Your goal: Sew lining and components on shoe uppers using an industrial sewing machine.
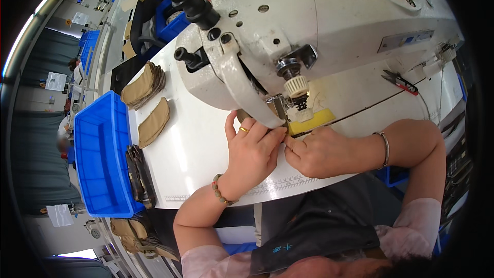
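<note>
A white sewing machine (267, 15) stands over the white table, its needle area close in front of my fingers. My left hand (254, 146), with a ring on one finger, reaches to the machine's presser foot (278, 107). Its thumb and forefinger come together at the edge of a brownish fabric piece (241, 115), mostly hidden under the hand and the machine head. My right hand (321, 153) is curled, with thumb and forefinger pinched at the same edge, touching the left fingertips. A yellow plate (316, 121) lies just beyond the right hand.
To the left, a stack of tan fabric pieces (144, 86) and a single tan piece (154, 122) lie on the table (190, 144). A blue bin (105, 159) stands beside dark folded pieces (139, 175). Red-handled thread snips (400, 81) lie at the right. A ruler strip (288, 181) follows the front edge.
</note>
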